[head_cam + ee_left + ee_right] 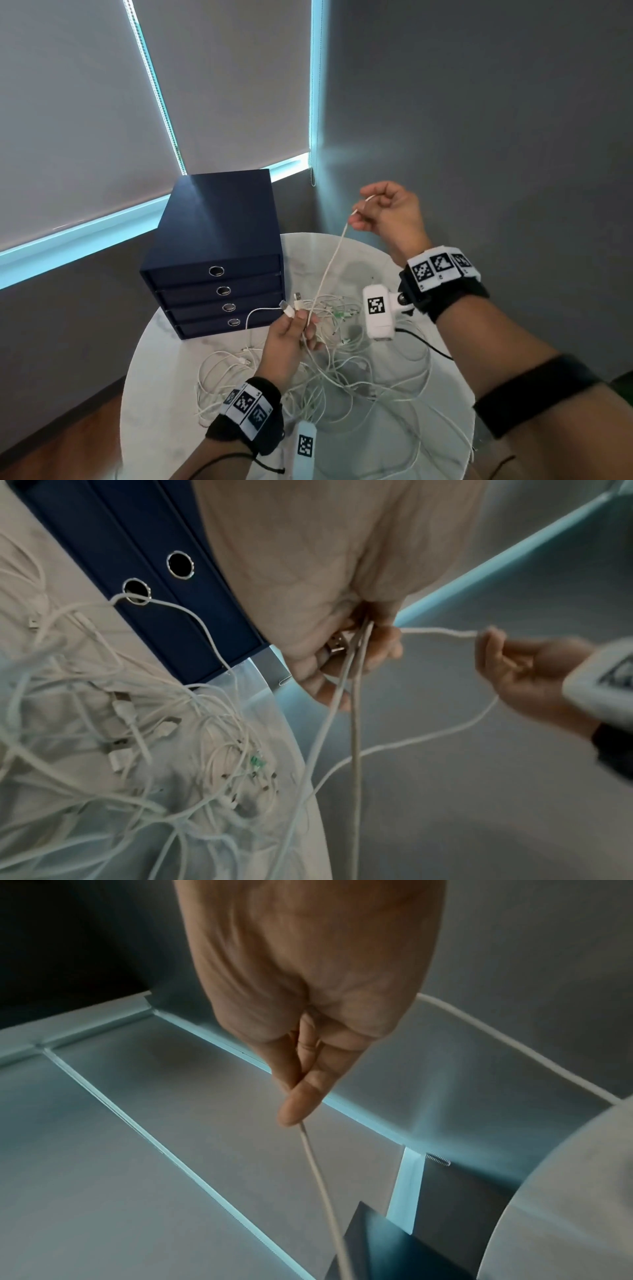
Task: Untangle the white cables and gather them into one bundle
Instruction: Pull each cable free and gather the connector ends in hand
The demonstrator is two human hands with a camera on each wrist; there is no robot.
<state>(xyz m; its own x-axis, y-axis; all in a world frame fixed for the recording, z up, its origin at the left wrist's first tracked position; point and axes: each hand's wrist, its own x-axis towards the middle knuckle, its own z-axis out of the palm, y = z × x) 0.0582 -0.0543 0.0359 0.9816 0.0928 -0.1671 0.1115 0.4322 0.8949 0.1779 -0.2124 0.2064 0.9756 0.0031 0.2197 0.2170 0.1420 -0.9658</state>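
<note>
The right hand (388, 214), raised above the far edge of the round white table (164, 359), pinches one white cable (329, 265) between thumb and fingertips. That cable runs down to the left hand (291, 337), whose curled fingers grip several cable ends with USB plugs (291, 306). The tangle of white cables (359, 370) lies mid-table, beside the navy drawer box (212, 240) at the table's far-left edge.

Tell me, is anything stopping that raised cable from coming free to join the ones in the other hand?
Probably the tangled pile on the table: the cable pinched by the right hand runs down past the left hand into those loops. Nothing else visibly blocks it.
</note>
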